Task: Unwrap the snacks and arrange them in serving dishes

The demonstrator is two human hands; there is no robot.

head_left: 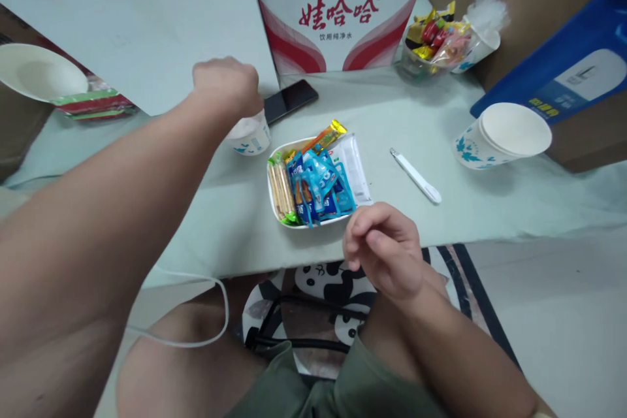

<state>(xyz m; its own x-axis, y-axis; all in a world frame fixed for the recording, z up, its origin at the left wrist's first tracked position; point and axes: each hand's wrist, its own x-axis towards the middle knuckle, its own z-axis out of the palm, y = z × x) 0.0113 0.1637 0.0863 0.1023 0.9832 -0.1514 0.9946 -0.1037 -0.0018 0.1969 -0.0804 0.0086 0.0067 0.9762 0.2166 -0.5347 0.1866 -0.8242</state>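
Observation:
My left hand [228,85] reaches across to the back left, its knuckles bent over a paper cup [251,137]. Its fingertips are hidden behind the hand, so what they grip does not show. In front of my body, my right hand [385,245] is loosely curled, with nothing visible in it. It hovers by the right front corner of a white tray [294,226]. The tray holds blue snack packets [318,183], wrapped biscuit sticks [281,189], an orange-yellow packet [327,136] and a white packet [351,166].
A black phone [291,101] lies behind the tray. To the right are a white utility knife [415,175], stacked paper cups [502,137], a blue container [563,65] and a candy bowl [416,65]. White boxes [337,13] line the back; a white cable [225,304] hangs at front left.

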